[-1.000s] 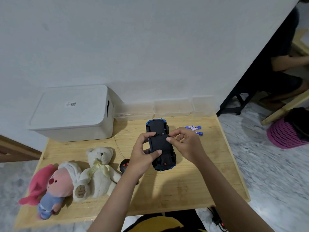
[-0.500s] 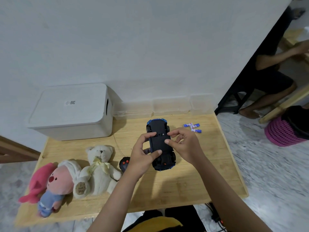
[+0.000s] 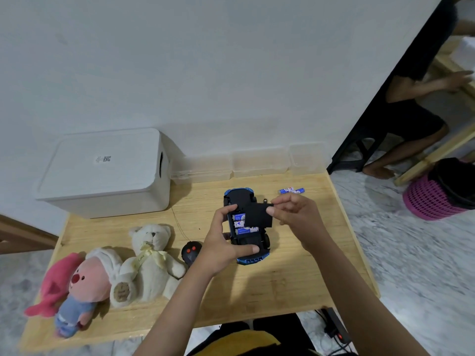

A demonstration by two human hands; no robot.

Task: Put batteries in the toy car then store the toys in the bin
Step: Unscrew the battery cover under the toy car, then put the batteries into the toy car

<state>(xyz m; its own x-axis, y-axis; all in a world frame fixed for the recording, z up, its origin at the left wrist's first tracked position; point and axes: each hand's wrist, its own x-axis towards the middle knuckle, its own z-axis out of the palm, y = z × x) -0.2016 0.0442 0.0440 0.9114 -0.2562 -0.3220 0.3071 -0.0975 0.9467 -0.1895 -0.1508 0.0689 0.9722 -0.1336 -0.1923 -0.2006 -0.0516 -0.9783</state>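
A blue toy car (image 3: 250, 254) lies upside down over the wooden table (image 3: 270, 286), its black underside facing me. My left hand (image 3: 222, 246) grips the car's left side and rear. My right hand (image 3: 295, 218) pinches the black battery cover (image 3: 258, 211), lifted and swung to the right. Under it, blue batteries (image 3: 241, 223) sit in the open compartment. Two spare blue batteries (image 3: 291, 190) lie on the table behind my right hand. A lidded white bin (image 3: 105, 176) stands at the back left.
A white teddy bear (image 3: 149, 263) and a pink plush in a white hood (image 3: 74, 286) lie at the front left. A black remote (image 3: 190, 251) rests beside the bear. Clear plastic boxes (image 3: 257, 163) line the wall. At the right sit a person and a pink basket (image 3: 431, 199).
The battery cover was flat on the car's underside before; now my right hand has lifted it off to the right, baring the batteries. My left hand keeps its grip on the car.
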